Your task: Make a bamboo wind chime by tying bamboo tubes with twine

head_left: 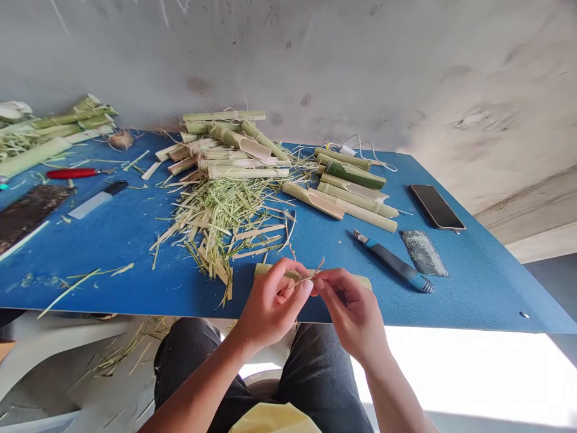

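Observation:
My left hand (270, 304) and my right hand (349, 310) meet at the near edge of the blue table (112, 240). Both pinch a thin brown strand of twine (311, 275) between fingertips. Right behind the hands lies a pale split bamboo piece (265, 269), partly hidden by them. A blue utility knife (392, 261) lies just to the right of my right hand.
A heap of bamboo shavings (220, 219) and cut bamboo sections (234, 144) fill the table's middle. More bamboo pieces (356, 189) lie right of it, then a phone (436, 206) and a grey sanding pad (424, 252). At left are a cleaver (97, 198) and a red-handled tool (74, 173).

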### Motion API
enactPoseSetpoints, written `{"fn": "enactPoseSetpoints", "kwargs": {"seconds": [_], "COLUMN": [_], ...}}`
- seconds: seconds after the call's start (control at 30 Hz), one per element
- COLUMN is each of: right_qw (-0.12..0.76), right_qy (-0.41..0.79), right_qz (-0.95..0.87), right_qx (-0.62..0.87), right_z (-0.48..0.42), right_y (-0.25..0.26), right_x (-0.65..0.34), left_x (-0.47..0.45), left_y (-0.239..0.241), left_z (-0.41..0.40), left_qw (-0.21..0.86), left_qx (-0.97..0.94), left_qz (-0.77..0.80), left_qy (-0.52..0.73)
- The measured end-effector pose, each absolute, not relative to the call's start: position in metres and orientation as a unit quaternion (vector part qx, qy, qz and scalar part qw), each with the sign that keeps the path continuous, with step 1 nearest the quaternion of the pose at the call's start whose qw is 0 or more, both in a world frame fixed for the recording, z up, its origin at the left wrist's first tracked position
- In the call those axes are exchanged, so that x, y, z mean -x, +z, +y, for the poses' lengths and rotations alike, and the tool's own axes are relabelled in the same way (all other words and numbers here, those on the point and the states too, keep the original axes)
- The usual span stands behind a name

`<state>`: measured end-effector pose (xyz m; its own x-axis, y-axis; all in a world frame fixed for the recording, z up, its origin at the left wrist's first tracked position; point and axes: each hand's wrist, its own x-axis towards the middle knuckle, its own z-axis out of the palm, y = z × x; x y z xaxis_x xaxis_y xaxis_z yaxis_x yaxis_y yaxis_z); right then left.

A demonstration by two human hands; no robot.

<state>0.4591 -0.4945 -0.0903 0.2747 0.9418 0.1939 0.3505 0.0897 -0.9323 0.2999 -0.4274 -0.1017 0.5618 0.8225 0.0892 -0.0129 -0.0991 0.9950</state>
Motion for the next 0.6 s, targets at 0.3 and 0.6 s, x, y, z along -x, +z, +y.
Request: {"fn": "enactPoseSetpoints", "kwargs": {"seconds": [0.3,0.6], "right_qw": [0.389,0.393], "right_qy": [0.011,0.042], "right_qz": [-0.718,-0.703], "right_qx": [0.577,0.591], "right_z": [-0.501,-0.501], "right_y": [-0.095,-0.09], "right_x": [-0.459,-0.478], "left_x": [-0.304,-0.302], "left_y": [-0.101,-0.1], "left_z": [-0.424,-0.425], "left_qw": [0.578,0.541], "left_qx": [-0.658,-0.715], "left_qz": [0.346,0.309], "left_qy": [0.336,0.317]}}
